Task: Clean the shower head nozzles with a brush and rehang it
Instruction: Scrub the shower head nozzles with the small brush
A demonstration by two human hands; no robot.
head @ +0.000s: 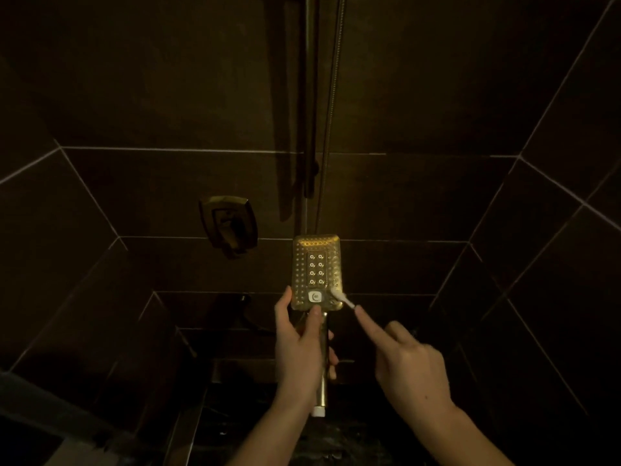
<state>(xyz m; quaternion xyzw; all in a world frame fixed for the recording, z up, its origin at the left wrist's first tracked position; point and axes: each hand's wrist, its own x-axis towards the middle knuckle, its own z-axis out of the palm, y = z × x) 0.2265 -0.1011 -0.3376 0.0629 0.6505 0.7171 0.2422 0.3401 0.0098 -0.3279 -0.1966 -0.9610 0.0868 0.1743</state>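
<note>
A single wide-angle camera, worn on the person's head, looks forward and slightly down into a dim, dark-tiled shower corner. The left hand (304,344) and right hand (411,368) reach up from the bottom edge, close to the lens, and meet at the shower head (317,264) just below frame centre. The wall rail (311,95) and hose (332,95) run up to the top edge; tile lines bow outward toward the sides.
</note>
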